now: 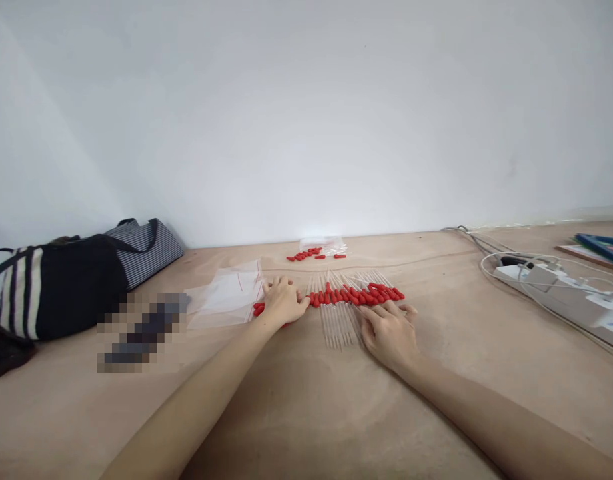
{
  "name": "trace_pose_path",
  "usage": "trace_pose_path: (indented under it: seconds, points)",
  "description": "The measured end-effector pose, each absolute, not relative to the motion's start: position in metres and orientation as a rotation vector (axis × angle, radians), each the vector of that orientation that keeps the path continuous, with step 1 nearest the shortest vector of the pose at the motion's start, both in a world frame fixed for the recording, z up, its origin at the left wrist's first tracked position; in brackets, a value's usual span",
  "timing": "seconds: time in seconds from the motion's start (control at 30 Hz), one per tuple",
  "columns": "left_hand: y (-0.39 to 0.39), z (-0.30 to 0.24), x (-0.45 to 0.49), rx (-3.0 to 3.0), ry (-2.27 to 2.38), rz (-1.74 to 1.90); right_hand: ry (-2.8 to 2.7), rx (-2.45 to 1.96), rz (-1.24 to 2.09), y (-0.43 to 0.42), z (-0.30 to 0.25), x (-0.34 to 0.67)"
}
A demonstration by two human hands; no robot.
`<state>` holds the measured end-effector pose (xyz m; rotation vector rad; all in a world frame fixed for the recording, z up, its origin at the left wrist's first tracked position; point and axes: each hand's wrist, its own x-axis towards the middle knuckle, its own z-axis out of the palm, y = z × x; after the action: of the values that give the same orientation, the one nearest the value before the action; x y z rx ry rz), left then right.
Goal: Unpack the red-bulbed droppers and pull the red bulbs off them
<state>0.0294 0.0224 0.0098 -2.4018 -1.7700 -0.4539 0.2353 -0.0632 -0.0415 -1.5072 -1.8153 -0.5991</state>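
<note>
A row of droppers [336,297] lies across the middle of the wooden table, with red bulbs and thin pale tubes. Some tubes point away from me, others towards me. My left hand [283,301] rests palm down at the row's left end, fingers bent but apart, its thumb close to the bulbs. A few red bulbs [259,309] show beside and under it. On the right, my right hand [390,331] touches the near side of the row with spread, bent fingers. Its fingertips are partly hidden.
Clear plastic bags [229,293] lie left of my left hand. More red bulbs [305,254] and tubes sit by another bag [322,244] near the wall. A black striped bag [81,287] stands left; a power strip [566,293] with cables lies right.
</note>
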Motion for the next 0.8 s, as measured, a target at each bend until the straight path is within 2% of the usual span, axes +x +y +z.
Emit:
trace_pose_path:
  seconds: [0.33, 0.53, 0.8]
  points:
    - [0.032, 0.004, 0.038, -2.36, -1.844, -0.357, -1.885, -1.448, -0.545, -0.065, -0.042, 0.234]
    - [0.025, 0.015, 0.03, -2.282, -1.852, -0.461, -1.879, -1.393, -0.492, -0.064, -0.042, 0.236]
    - [-0.028, 0.01, 0.013, -2.631, -0.975, -0.78, -1.735, -1.209, -0.631, -0.065, -0.034, 0.233]
